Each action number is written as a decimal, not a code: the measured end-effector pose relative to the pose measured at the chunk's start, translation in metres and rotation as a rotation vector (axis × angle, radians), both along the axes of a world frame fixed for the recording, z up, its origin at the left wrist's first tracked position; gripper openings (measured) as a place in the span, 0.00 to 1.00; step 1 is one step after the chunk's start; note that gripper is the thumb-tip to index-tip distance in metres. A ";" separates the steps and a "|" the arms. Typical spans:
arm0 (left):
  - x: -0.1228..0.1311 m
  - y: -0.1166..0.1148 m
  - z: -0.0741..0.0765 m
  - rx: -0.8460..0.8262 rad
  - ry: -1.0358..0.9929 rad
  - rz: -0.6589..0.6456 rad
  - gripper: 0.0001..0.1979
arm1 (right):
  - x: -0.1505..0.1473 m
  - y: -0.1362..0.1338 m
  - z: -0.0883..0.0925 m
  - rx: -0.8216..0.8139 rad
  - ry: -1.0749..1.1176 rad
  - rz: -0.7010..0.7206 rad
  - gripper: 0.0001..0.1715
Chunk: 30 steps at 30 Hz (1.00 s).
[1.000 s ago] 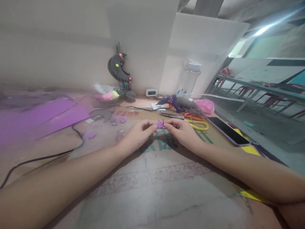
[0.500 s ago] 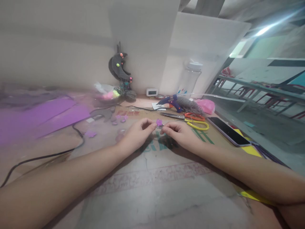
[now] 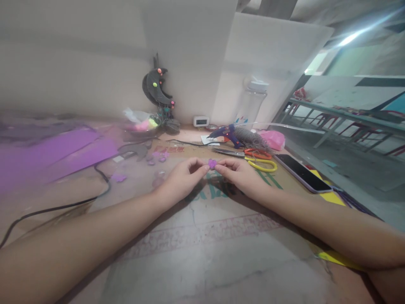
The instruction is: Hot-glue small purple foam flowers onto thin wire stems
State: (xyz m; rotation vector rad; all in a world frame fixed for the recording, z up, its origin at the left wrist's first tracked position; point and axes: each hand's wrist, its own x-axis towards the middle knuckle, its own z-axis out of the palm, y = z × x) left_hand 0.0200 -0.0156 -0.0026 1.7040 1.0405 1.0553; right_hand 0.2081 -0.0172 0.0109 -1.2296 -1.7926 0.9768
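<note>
A small purple flower (image 3: 211, 163) is held up between my two hands, above the cardboard on the table. My left hand (image 3: 190, 175) pinches its left edge between thumb and forefinger. From the other side, thumb and fingertips of my right hand (image 3: 235, 169) close on its right edge. Loose purple flower cutouts (image 3: 119, 177) lie on the table to the left. Just beyond my right hand are scissors (image 3: 259, 160) with red and yellow handles, beside a blue glue gun (image 3: 230, 134).
Purple sheets (image 3: 79, 154) spread at the left, near a black cord (image 3: 60, 206). A phone (image 3: 302, 174) lies at the right edge. Farther back are a clear bottle (image 3: 251, 105), a small white digital clock (image 3: 201, 122), grey yarn (image 3: 251, 139) and a dark crescent ornament (image 3: 155, 86).
My right hand has moved slightly left, and its fingertips now meet the flower's edge. The flower has turned to show its face more. My left hand stays almost in place.
</note>
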 end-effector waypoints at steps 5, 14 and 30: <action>-0.001 -0.001 0.000 -0.001 0.015 -0.018 0.12 | 0.001 0.001 -0.001 0.012 0.010 -0.018 0.15; 0.002 -0.003 -0.003 0.023 -0.051 -0.021 0.16 | 0.000 -0.002 0.002 0.114 -0.059 -0.042 0.13; 0.001 -0.011 0.000 0.214 0.144 -0.057 0.20 | 0.001 0.000 -0.003 0.140 -0.078 0.046 0.14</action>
